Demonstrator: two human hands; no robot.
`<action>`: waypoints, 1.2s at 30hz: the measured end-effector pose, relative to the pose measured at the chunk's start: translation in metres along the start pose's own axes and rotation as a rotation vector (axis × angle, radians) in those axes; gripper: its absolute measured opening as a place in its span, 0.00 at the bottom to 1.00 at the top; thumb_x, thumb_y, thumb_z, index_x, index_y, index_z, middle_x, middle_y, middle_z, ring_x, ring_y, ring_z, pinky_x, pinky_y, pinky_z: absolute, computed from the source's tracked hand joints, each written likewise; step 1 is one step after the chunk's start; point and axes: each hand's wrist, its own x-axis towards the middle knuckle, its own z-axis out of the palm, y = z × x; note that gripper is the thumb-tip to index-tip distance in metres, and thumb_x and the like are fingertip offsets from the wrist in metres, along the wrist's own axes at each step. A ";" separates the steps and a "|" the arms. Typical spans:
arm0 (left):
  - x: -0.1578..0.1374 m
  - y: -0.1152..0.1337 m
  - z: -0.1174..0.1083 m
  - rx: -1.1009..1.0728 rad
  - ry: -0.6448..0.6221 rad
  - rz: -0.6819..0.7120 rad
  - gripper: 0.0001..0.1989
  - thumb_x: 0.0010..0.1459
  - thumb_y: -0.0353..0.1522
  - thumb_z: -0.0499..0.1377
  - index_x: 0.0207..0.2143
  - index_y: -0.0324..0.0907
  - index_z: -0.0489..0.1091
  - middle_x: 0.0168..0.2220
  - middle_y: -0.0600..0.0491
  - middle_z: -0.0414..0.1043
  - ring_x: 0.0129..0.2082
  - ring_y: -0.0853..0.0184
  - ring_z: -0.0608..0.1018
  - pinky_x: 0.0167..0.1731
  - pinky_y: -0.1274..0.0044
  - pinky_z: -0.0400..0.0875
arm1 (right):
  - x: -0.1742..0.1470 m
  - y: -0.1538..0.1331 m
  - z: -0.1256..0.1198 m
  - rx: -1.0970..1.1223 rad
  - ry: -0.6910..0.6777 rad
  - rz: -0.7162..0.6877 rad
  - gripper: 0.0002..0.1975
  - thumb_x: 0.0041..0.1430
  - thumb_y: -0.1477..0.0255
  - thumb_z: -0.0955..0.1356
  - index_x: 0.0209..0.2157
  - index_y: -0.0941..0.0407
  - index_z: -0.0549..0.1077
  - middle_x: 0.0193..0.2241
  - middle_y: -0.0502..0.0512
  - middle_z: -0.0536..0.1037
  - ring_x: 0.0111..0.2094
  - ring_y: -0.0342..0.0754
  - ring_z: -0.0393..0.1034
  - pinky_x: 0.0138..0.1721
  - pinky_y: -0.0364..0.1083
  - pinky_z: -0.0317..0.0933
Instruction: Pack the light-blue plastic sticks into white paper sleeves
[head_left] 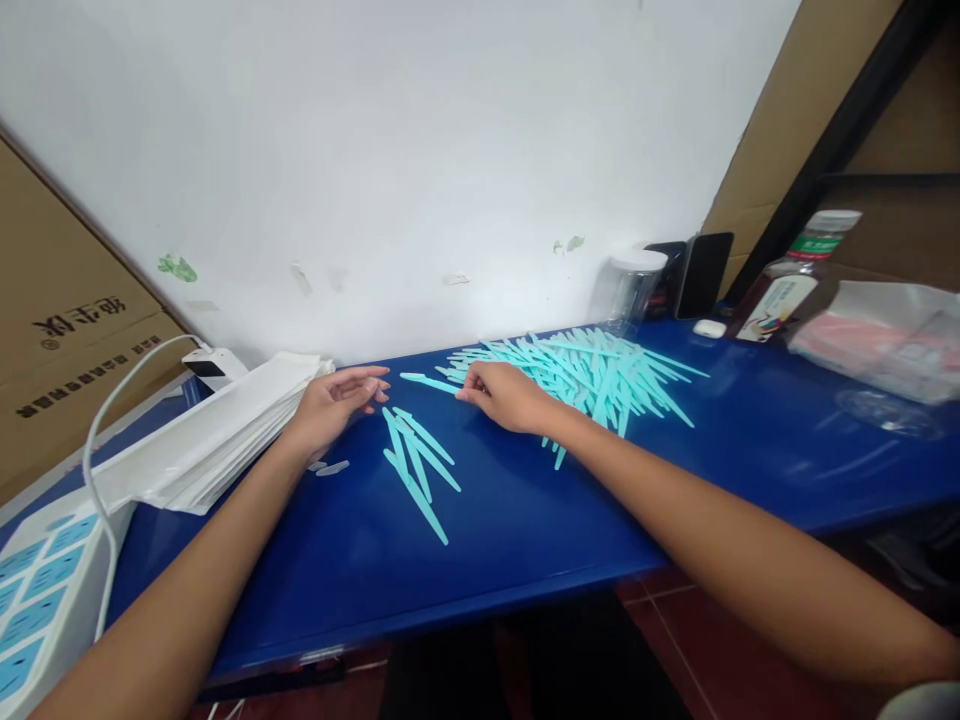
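My right hand [501, 395] pinches the handle end of a turquoise eyebrow razor [427, 381], whose whitish head points left toward my other hand. Facing it, my left hand [339, 395] has its fingers curled and thumb drawn in; a small pale, see-through bit seems to sit at the fingertips, too small to make out. Several similar razors [418, 465] lie loosely fanned between and below the hands. Behind my right hand spreads a big heap of turquoise razors [592, 370], partly hidden by that hand. Small clear plastic pieces [332, 468] rest beside my left wrist.
A stack of white paper-like sheets or bags [217, 440] lies on the blue table [517, 540] at left, near a power strip [45, 590] with a white cable. Along the right stand a clear jar [634, 290], a bottle [787, 280] and a plastic-wrapped pack [885, 335]. A white wall closes the back.
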 end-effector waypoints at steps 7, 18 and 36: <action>0.001 -0.002 0.009 -0.234 0.056 -0.133 0.25 0.52 0.45 0.76 0.47 0.40 0.79 0.53 0.40 0.82 0.50 0.55 0.85 0.43 0.72 0.83 | -0.002 -0.004 0.008 0.133 0.007 -0.037 0.08 0.69 0.68 0.71 0.35 0.55 0.72 0.31 0.50 0.78 0.31 0.45 0.68 0.32 0.44 0.53; 0.001 0.001 0.006 -0.270 0.050 -0.137 0.23 0.54 0.44 0.75 0.45 0.40 0.76 0.56 0.40 0.80 0.52 0.55 0.84 0.45 0.71 0.83 | -0.003 -0.005 0.000 0.140 0.006 -0.024 0.09 0.68 0.67 0.70 0.34 0.55 0.72 0.30 0.50 0.77 0.30 0.45 0.67 0.32 0.44 0.55; -0.005 0.020 0.006 0.379 -0.027 0.124 0.27 0.53 0.53 0.70 0.46 0.43 0.77 0.43 0.46 0.84 0.42 0.55 0.84 0.45 0.67 0.78 | 0.004 0.007 -0.020 -0.066 0.146 0.018 0.10 0.68 0.66 0.70 0.34 0.56 0.77 0.33 0.55 0.81 0.34 0.48 0.72 0.35 0.46 0.57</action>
